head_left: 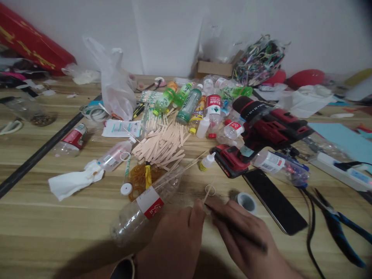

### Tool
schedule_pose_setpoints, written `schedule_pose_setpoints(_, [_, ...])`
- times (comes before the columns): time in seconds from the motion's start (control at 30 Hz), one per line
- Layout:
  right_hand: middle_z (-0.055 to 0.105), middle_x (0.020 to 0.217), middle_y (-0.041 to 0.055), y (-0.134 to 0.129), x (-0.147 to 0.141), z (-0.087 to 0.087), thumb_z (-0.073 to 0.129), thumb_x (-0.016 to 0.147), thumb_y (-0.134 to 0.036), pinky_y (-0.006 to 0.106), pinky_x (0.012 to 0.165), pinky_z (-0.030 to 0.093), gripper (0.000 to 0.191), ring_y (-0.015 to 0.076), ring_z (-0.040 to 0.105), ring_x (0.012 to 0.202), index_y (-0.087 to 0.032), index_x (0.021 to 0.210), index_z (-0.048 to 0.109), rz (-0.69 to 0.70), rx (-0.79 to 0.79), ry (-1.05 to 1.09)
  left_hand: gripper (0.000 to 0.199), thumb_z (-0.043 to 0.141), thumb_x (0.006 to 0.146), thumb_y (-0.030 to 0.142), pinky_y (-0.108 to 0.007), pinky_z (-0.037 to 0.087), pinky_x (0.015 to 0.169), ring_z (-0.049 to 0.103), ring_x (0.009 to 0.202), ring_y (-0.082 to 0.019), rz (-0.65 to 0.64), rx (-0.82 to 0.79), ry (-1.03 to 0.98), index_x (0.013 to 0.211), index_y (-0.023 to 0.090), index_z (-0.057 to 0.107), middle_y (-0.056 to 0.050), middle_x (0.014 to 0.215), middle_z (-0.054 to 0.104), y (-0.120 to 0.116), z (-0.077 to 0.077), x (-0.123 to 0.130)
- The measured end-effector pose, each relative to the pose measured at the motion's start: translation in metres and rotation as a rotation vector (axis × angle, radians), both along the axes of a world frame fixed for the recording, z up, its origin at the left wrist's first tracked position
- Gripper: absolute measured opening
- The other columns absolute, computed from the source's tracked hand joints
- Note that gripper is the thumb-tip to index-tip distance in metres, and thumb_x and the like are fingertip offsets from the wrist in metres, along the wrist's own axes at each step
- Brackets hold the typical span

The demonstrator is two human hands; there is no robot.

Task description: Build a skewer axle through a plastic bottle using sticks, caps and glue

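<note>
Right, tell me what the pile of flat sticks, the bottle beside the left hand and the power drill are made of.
The flat sticks look like bare, matte wood: pale tan and unpainted. The bottle beside the left hand seems to be thin, glossy clear plastic, see-through with bright glints. The power drill appears cased in red and black hard plastic, perhaps with rubbery parts.

Toward my twelve o'clock, a bottle's [213, 119] red label [213, 102] seems to read 农夫山泉; on the drill [266, 126], at one o'clock, I find the characters too blurred.
</note>
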State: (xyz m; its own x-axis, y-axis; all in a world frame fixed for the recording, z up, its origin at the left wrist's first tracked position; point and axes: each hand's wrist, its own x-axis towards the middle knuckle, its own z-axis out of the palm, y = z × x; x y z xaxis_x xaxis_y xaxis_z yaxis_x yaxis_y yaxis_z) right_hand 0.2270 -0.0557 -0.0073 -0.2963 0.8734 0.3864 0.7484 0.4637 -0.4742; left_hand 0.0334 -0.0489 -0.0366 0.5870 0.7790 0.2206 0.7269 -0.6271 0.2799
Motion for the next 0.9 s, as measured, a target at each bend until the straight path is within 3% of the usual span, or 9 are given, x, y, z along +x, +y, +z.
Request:
schedule_pose_setpoints(0.1, [0.067,0.064,0.0027,0.001,-0.006,0.008,0.042,0.103,-0.039,0.022,0.053,0.051,0.056,0.0148,0.065,0.061,-0.021,0.055,0.063,-0.006,-0.508,0.323,0.049,0.042,0.090,0.005,-0.030,0.051,0.057,0.069,0.068,-0.023,-0.063,0.093,0.079,0.138,0.010,0.048,-0.009,0.088,0.074,0.003,0.004,-0.002])
schedule_pose_setpoints(0.17, [0.065,0.062,0.0016,0.001,-0.009,0.011,0.043,0.101,-0.049,0.021,0.047,0.046,0.059,0.0127,0.059,0.053,-0.020,0.054,0.063,-0.014,-0.662,0.430,0.046,0.038,0.094,0.008,-0.031,0.051,0.060,0.069,0.071,-0.023,-0.048,0.108,0.000,0.139,0.010,0.047,-0.009,0.091,0.074,0.006,0.010,-0.003])
schedule_pose_setpoints(0.23, [0.066,0.065,0.0014,0.002,-0.010,0.011,0.047,0.099,-0.052,0.022,0.050,0.047,0.054,0.0126,0.058,0.054,-0.020,0.059,0.065,-0.047,-0.645,0.509,0.037,0.035,0.099,0.015,-0.030,0.051,0.065,0.068,0.076,-0.021,-0.058,-0.025,-0.194,0.130,0.015,0.057,-0.008,0.094,0.075,0.013,0.020,-0.005])
schedule_pose_setpoints(0.27, [0.067,0.067,0.0017,0.002,-0.011,0.010,0.049,0.098,-0.052,0.023,0.055,0.049,0.052,0.0133,0.060,0.057,-0.020,0.060,0.066,-0.048,-0.612,0.532,0.033,0.034,0.101,0.021,-0.028,0.049,0.064,0.067,0.074,-0.019,-0.060,-0.179,-0.318,0.116,0.018,0.064,-0.006,0.089,0.074,0.017,0.026,-0.007])
schedule_pose_setpoints(0.33, [0.068,0.071,0.0021,0.001,-0.012,0.008,0.051,0.097,-0.049,0.024,0.065,0.053,0.047,0.0157,0.065,0.068,-0.021,0.062,0.066,-0.027,-0.558,0.544,0.040,0.033,0.104,0.031,-0.024,0.042,0.059,0.060,0.064,-0.014,-0.076,-0.640,-0.461,0.084,0.020,0.067,0.000,0.070,0.066,0.026,0.039,-0.010])
schedule_pose_setpoints(0.43, [0.070,0.077,0.0015,-0.002,-0.013,0.007,0.051,0.098,-0.043,0.024,0.072,0.053,0.044,0.0160,0.068,0.076,-0.022,0.063,0.067,0.026,-0.548,0.519,0.035,0.043,0.100,0.044,-0.021,0.031,0.050,0.043,0.052,-0.010,0.018,-1.161,-0.637,0.082,0.020,0.060,0.006,0.058,0.051,0.035,0.048,-0.014])
schedule_pose_setpoints(0.57, [0.071,0.077,0.0011,-0.006,-0.010,0.006,0.049,0.099,-0.046,0.023,0.066,0.052,0.043,0.0146,0.066,0.069,-0.022,0.068,0.067,0.077,-0.684,0.565,0.042,0.062,0.087,0.057,-0.021,0.023,0.044,0.028,0.043,-0.006,-0.057,-1.708,-1.019,0.074,0.020,0.049,0.010,0.053,0.042,0.032,0.040,-0.011])
schedule_pose_setpoints(0.7, [0.065,0.064,-0.0006,-0.008,-0.008,0.003,0.048,0.098,-0.056,0.022,0.055,0.049,0.044,0.0138,0.061,0.058,-0.022,0.077,0.066,0.053,-0.779,0.630,0.038,0.071,0.085,0.052,-0.020,0.018,0.041,0.022,0.039,-0.005,-0.098,-1.868,-1.331,0.076,0.020,0.052,0.012,0.047,0.038,0.021,0.025,0.000])
schedule_pose_setpoints(0.9, [0.069,0.076,0.0011,-0.015,-0.007,-0.005,0.049,0.100,-0.036,0.020,0.061,0.054,0.032,0.0138,0.067,0.068,-0.022,0.079,0.069,0.027,-0.495,0.416,0.035,0.071,0.087,0.043,-0.020,0.017,0.039,0.017,0.039,-0.006,-0.114,-1.917,-1.467,0.071,0.020,0.051,0.012,0.044,0.031,0.012,0.022,0.006])
